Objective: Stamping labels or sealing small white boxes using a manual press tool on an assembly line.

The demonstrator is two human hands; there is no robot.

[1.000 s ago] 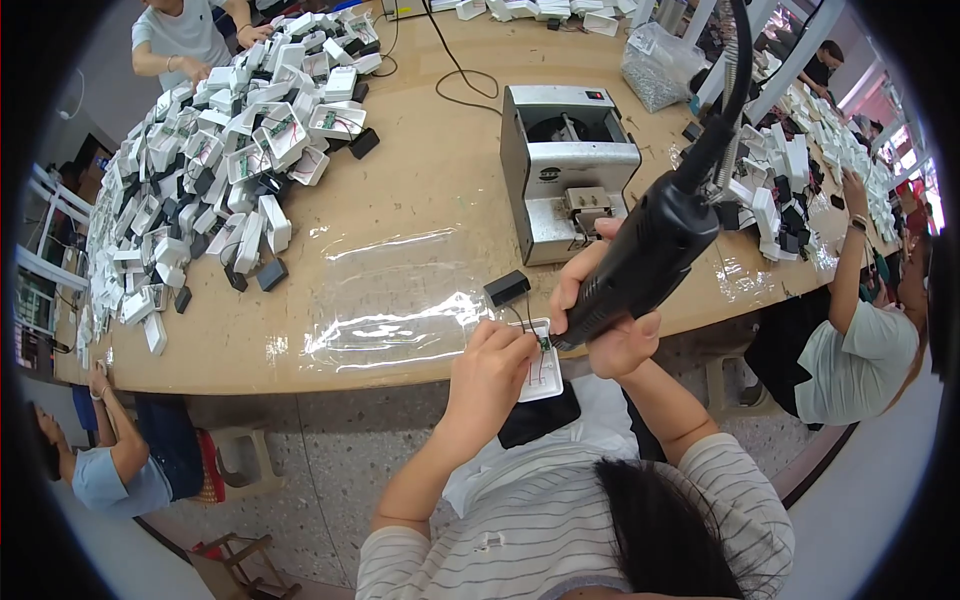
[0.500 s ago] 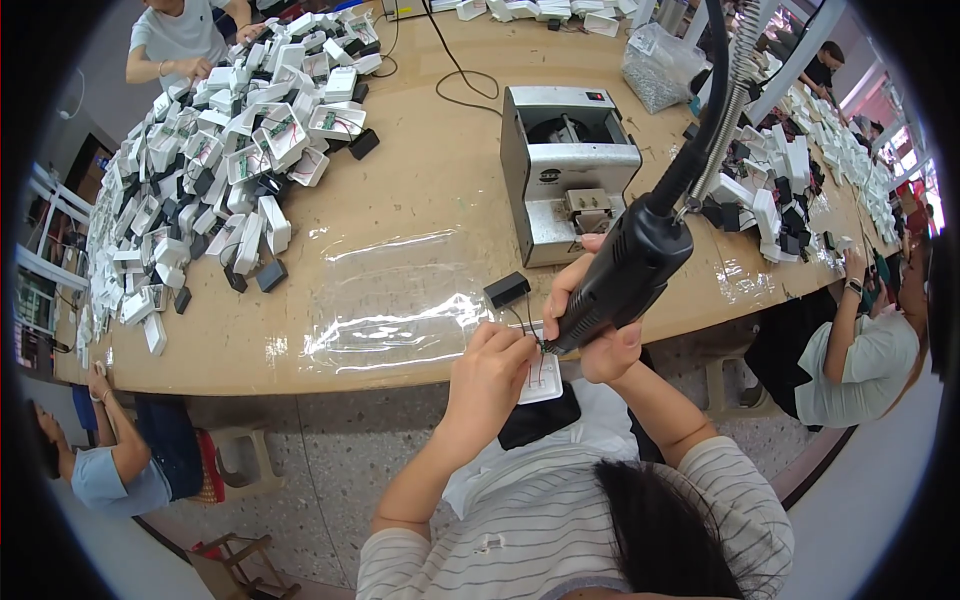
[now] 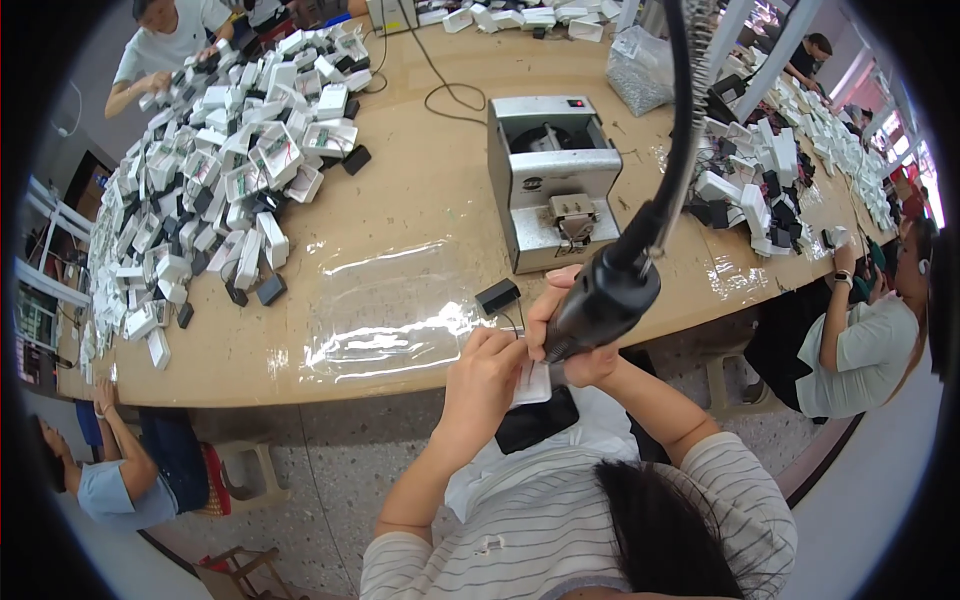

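My right hand (image 3: 592,366) is wrapped round a black electric screwdriver (image 3: 612,296), tilted with its lower end over a small white plastic case (image 3: 536,386). Its tip is hidden behind the hands. At the table's front edge, my left hand (image 3: 484,376) has its fingers closed at the case's left side, holding it. From near those fingers a thin dark wire leads up to a small black block (image 3: 497,296) on the table.
Behind the block stands a grey metal screw feeder (image 3: 530,215). White cases with black blocks lie heaped at left (image 3: 225,190) and right (image 3: 755,190). A bag of screws (image 3: 641,72) sits behind. The screwdriver's cable and coiled spring (image 3: 690,110) hang from above. Co-workers sit around the table.
My right hand and the screwdriver have shifted slightly left and down, and the screwdriver now covers more of the case. The view has also shifted a little. My left hand keeps its hold.
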